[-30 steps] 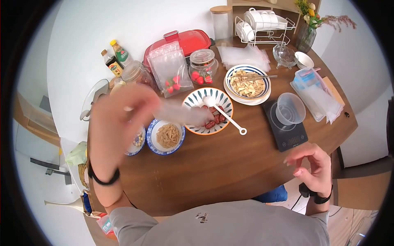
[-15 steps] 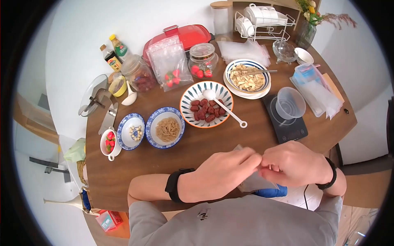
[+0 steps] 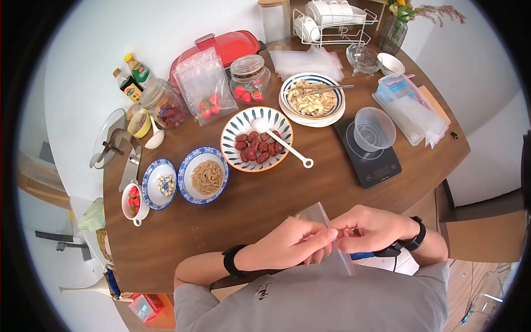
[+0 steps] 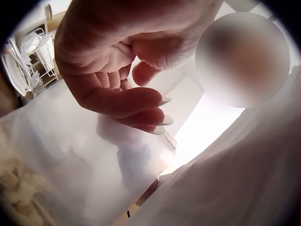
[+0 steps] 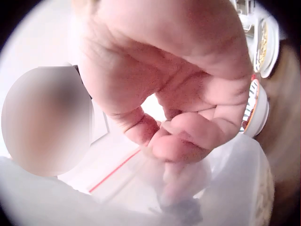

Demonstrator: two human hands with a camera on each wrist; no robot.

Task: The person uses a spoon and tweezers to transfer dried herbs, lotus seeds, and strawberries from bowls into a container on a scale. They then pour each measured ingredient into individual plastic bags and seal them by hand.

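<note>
A clear zip-lock bag (image 3: 318,213) is held between both hands at the table's front edge, close to the grey shirt. My left hand (image 3: 290,243) grips the bag with curled fingers and thumb. My right hand (image 3: 373,229) pinches it right beside the left, the fingertips of both hands nearly meeting. In the right wrist view, the red zip line (image 5: 115,170) runs up to the right hand's fingertips. Pale pieces (image 4: 21,188) show at the bag's lower side in the left wrist view.
Beyond the hands are a bowl of red dates (image 3: 228,157) with a white spoon (image 3: 290,149), two blue-rimmed bowls (image 3: 185,191), a plate of pale slices (image 3: 312,99), and a black scale (image 3: 365,166) bearing a clear tub (image 3: 375,130). Jars, bottles and plastic bags (image 3: 307,63) line the back.
The left hand came down from the left side to meet the right, which had been apart beside the scale. Since half a second ago, the bag has tilted upward between the hands.
</note>
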